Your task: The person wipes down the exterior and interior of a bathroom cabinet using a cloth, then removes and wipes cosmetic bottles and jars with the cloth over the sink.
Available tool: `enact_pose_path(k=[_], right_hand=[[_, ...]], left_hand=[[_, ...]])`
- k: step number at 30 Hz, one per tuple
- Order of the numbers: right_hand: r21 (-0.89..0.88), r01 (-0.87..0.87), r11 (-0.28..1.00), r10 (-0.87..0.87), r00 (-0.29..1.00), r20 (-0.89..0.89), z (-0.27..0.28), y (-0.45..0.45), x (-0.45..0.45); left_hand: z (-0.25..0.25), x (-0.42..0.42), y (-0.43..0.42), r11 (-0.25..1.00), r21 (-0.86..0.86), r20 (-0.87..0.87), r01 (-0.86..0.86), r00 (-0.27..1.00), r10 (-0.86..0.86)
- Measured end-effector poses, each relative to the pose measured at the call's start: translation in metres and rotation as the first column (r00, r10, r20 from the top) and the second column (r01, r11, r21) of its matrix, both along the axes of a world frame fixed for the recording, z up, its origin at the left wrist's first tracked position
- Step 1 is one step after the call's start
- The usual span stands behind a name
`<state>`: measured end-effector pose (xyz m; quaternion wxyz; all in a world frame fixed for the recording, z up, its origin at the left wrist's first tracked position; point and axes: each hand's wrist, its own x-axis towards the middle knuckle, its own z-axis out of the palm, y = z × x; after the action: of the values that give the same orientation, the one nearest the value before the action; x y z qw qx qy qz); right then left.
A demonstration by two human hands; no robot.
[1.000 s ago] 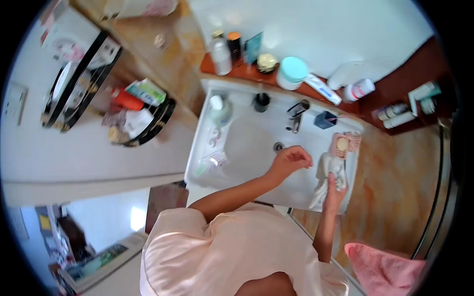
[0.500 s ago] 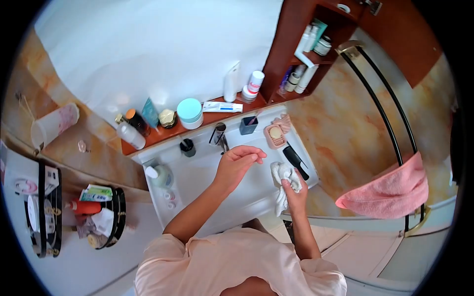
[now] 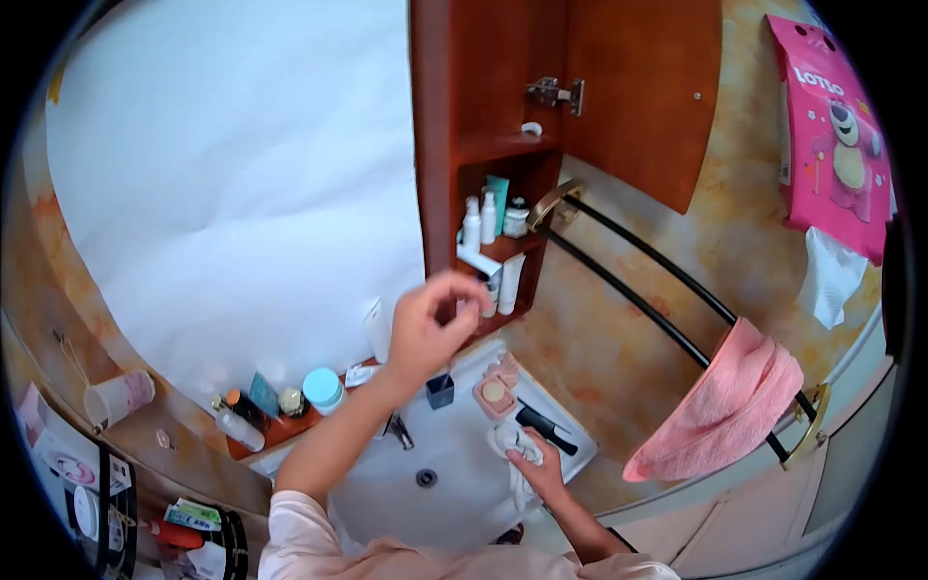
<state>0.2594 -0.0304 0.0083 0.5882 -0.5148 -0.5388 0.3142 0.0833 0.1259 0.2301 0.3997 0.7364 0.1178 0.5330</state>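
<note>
Lifted from over the basin (image 3: 372,507), my left hand (image 3: 440,324) curls before the cabinet (image 3: 503,68), whether empty I cannot tell, while my right hand (image 3: 543,471) grips the cloth (image 3: 505,440) at the basin's right side: seemingly a reach, calling for clearance.

The crumpled washcloth (image 3: 517,447) in the right hand (image 3: 543,471) is soft, matt fabric. Beneath both hands the washbasin (image 3: 377,507) is smooth and glossy, its faucet (image 3: 401,432) shiny metal. Beyond the left hand (image 3: 440,324), the cabinet door (image 3: 633,97) looks like polished wood, the white sheet (image 3: 242,174) like faintly rippled paper. Right of both hands, the towel (image 3: 725,406) is fluffy cloth, the tissue pack (image 3: 831,126) glossy plastic.
</note>
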Motion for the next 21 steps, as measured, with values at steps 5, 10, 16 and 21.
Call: enact_pose_path(k=[5, 10, 16, 21], right_hand=[[0.061, 0.015, 0.998, -0.017, 0.999, 0.028, -0.005, 0.014, 0.034], [0.033, -0.067, 0.997, 0.069, 0.995, -0.078, -0.015, 0.026, 0.07], [-0.061, -0.153, 0.986, 0.143, 0.979, -0.146, -0.018, 0.028, 0.101], [-0.128, -0.179, 0.975, 0.158, 0.975, -0.158, -0.026, 0.029, 0.114]], left_hand=[[0.104, 0.082, 0.087, 0.789, 0.505, -0.023, -0.349, 0.909, 0.416], [0.163, 0.161, 0.18, 0.669, 0.538, -0.324, -0.512, 0.608, 0.725], [0.172, 0.219, 0.263, 0.609, 0.443, -0.574, -0.658, 0.314, 0.757], [0.177, 0.22, 0.273, 0.656, 0.449, -0.624, -0.607, 0.312, 0.716]])
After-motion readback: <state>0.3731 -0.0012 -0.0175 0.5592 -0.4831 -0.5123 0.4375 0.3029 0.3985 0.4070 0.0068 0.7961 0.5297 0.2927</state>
